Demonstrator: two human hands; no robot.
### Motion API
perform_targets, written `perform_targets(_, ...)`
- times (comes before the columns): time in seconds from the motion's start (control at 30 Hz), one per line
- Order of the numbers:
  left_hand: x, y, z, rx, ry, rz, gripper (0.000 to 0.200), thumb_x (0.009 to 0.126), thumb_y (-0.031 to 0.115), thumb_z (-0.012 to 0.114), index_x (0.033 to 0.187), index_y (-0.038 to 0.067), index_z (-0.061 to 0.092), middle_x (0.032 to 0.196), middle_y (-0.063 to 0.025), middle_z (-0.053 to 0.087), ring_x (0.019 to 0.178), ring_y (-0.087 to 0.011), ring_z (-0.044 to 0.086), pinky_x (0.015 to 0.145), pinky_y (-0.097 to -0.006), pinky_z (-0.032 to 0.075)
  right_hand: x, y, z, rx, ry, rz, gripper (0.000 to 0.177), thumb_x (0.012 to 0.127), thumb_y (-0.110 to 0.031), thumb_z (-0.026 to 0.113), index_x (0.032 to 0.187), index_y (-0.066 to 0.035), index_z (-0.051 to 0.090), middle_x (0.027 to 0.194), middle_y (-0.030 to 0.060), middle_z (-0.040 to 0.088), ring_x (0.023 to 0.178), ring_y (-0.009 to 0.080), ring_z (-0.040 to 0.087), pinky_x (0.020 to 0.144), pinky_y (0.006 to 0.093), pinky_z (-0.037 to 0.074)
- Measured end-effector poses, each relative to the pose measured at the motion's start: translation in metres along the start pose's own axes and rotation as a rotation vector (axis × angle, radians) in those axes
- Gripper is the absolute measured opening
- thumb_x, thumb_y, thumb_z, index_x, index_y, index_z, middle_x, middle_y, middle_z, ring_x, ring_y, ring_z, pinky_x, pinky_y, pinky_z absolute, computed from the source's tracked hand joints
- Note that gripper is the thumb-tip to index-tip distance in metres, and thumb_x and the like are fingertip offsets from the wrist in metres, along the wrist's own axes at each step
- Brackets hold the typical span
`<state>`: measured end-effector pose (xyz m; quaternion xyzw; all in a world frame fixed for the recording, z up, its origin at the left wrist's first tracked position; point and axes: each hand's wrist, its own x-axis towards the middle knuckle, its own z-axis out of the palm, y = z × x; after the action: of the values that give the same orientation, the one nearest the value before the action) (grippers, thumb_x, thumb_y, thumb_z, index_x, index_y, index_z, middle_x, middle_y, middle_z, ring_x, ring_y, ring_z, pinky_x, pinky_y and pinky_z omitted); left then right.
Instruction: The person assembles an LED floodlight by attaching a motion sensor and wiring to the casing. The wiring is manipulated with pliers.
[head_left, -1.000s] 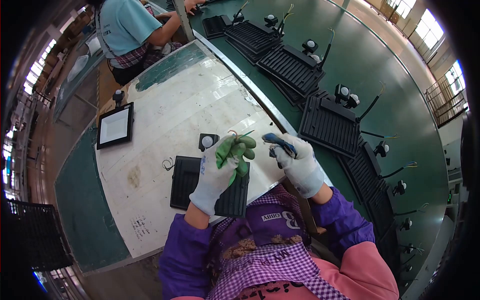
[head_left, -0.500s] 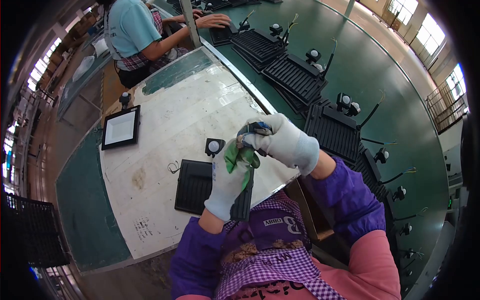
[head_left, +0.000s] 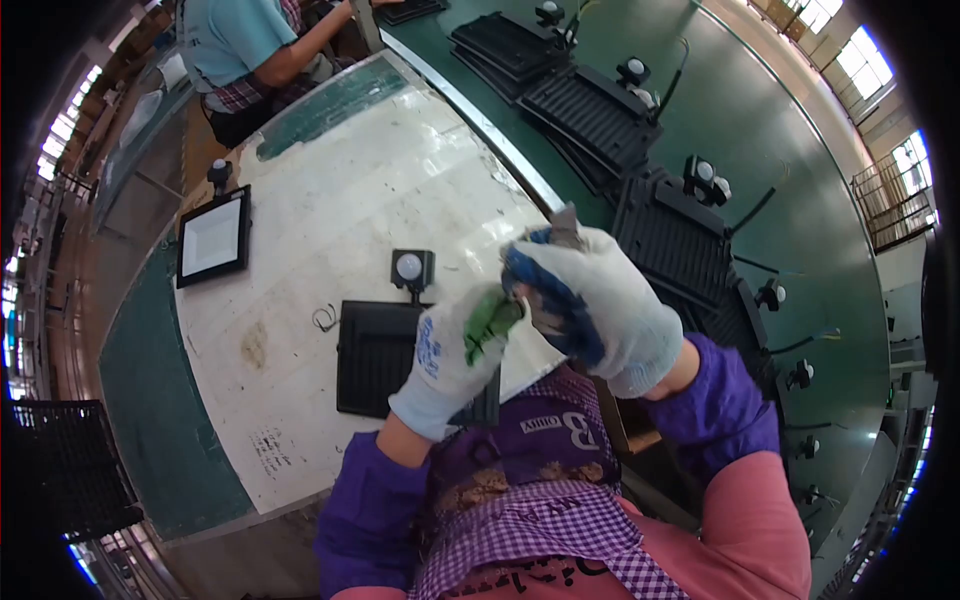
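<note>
My left hand (head_left: 450,350), in a white glove with green fingertips, is pinched closed in front of my chest. Whatever it pinches is too small to make out. Close on its right is my right hand (head_left: 625,310), in a white glove with blue fingers curled shut. A flat grey piece (head_left: 567,228) juts up from the top of its grip. Beneath my left hand a black floodlight (head_left: 375,355) lies ribbed side up on the white worktop, partly hidden by the glove. Its motion sensor (head_left: 410,268) with a round white lens points away from me.
Another floodlight (head_left: 213,240) with a white panel lies at the worktop's left. Stacked black floodlights (head_left: 590,115) with sensors and wires line the green table (head_left: 800,230) on the right. A co-worker (head_left: 240,50) sits at the far left. A thin wire loop (head_left: 325,318) lies near the floodlight.
My hands have drawn apart slightly, the right one moving right and turning so the grey piece shows above it. The view has shifted, and the co-worker's hands are now mostly out of it.
</note>
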<state>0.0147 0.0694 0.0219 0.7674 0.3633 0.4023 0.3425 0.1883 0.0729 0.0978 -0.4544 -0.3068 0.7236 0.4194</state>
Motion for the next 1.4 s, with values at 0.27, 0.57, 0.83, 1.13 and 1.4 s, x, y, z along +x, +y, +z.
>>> perform_targets(0.27, 0.004, -0.004, -0.011, -0.421, -0.071, -0.17, 0.037, 0.088, 0.008, 0.056, 0.123, -0.003, 0.052, 0.09, -0.0118, 0.066, 0.066, -0.0192, 0.062, 0.06, -0.0292, 0.049, 0.016, 0.007, -0.003, -0.398, 0.01, -0.32, 0.023, 0.089, -0.022, 0.065, 0.094, 0.001, 0.066, 0.076, 0.001, 0.063, 0.059, 0.0037, 0.053, 0.05, 0.0188, 0.042)
perform_targets(0.57, 0.017, 0.011, -0.026, -0.861, -0.131, -0.415, 0.035, 0.088, 0.005, 0.059, 0.121, -0.004, 0.053, 0.094, -0.0052, 0.064, 0.077, -0.0106, 0.06, 0.066, -0.0236, 0.048, 0.023, -0.001, -0.019, -0.46, -0.181, -0.224, 0.032, 0.088, -0.029, 0.069, 0.099, 0.002, 0.067, 0.074, 0.0015, 0.065, 0.055, 0.0039, 0.052, 0.048, 0.0182, 0.043)
perform_targets(0.83, 0.014, 0.016, -0.005, -0.159, -0.028, -0.184, 0.021, 0.087, 0.014, 0.058, 0.103, -0.001, 0.057, 0.074, -0.0149, 0.062, 0.067, -0.031, 0.062, 0.058, -0.0355, 0.046, 0.018, 0.02, -0.01, -0.192, -0.021, -0.156, 0.026, 0.092, -0.023, 0.064, 0.1, 0.001, 0.064, 0.077, 0.0029, 0.064, 0.054, 0.0063, 0.055, 0.046, 0.0181, 0.043)
perform_targets(1.13, -0.001, -0.013, -0.001, 0.026, 0.011, 0.032, 0.027, 0.083, 0.013, 0.062, 0.106, -0.001, 0.059, 0.082, -0.0173, 0.063, 0.072, -0.0355, 0.062, 0.063, -0.0403, 0.047, 0.004, 0.017, 0.006, 0.168, 0.171, 0.12, 0.018, 0.091, -0.016, 0.061, 0.098, 0.001, 0.064, 0.071, 0.0023, 0.06, 0.056, 0.0061, 0.056, 0.046, 0.0179, 0.042)
perform_targets(1.4, 0.003, -0.004, -0.019, -0.276, -0.12, -0.289, 0.027, 0.085, 0.007, 0.06, 0.111, -0.001, 0.059, 0.097, -0.0163, 0.063, 0.085, -0.0308, 0.064, 0.075, -0.0351, 0.051, 0.006, 0.006, 0.007, -0.181, 0.111, -0.127, 0.027, 0.085, -0.013, 0.063, 0.107, 0.003, 0.064, 0.077, 0.0013, 0.061, 0.065, 0.0044, 0.054, 0.057, 0.0174, 0.042)
